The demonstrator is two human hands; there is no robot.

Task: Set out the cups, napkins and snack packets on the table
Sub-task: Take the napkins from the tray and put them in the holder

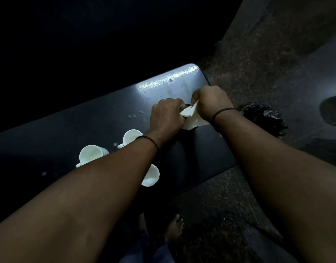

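Note:
Both my hands meet over the right end of a dark table (72, 130). My left hand (166, 116) and my right hand (210, 100) both grip a white napkin (191, 116) held between them, just above the tabletop. A dark object under the napkin is mostly hidden. Three white cups stand on the table under my left forearm: one cup (91, 154) at the left, one cup (131, 137) nearer my wrist, and one cup (151, 176) by the near edge, partly covered by my arm.
A black plastic bag (262, 116) lies on the speckled floor just right of the table's end. My bare foot (175, 226) stands below the near edge. The table's far right corner catches a bright reflection. The far side is in darkness.

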